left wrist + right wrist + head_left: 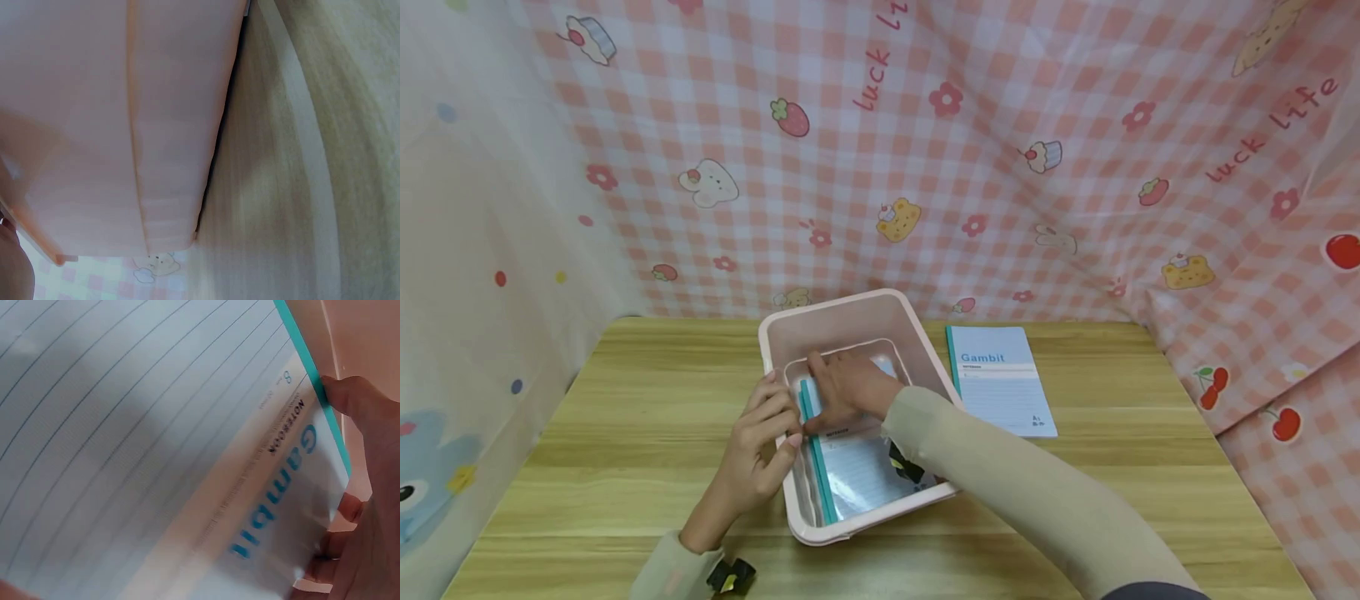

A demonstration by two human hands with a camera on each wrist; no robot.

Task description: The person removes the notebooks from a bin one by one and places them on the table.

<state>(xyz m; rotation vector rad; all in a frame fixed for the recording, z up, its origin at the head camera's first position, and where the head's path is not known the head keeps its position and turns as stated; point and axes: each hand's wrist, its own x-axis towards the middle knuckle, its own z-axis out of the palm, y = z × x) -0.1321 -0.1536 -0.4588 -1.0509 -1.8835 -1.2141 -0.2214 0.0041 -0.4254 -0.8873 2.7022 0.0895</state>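
A pale pink plastic bin (850, 533) stands on the table, slightly turned. Inside it lies a notebook (861, 475) with a teal spine and a lined white cover; a second teal strip shows beside its spine. My right hand (850, 385) reaches into the bin and grips this notebook near its top. In the right wrist view, the thumb (353, 394) touches the teal spine while the other fingers curl at the top edge by the word "Gambit". My left hand (763, 442) holds the bin's left rim, fingers over it. The left wrist view mostly shows the bin's outer wall (69, 94).
Another "Gambit" notebook (1000, 392) lies flat on the wooden table (625, 450), just right of the bin. A pink checked cloth (850, 167) hangs behind the table, with more cloth at both sides.
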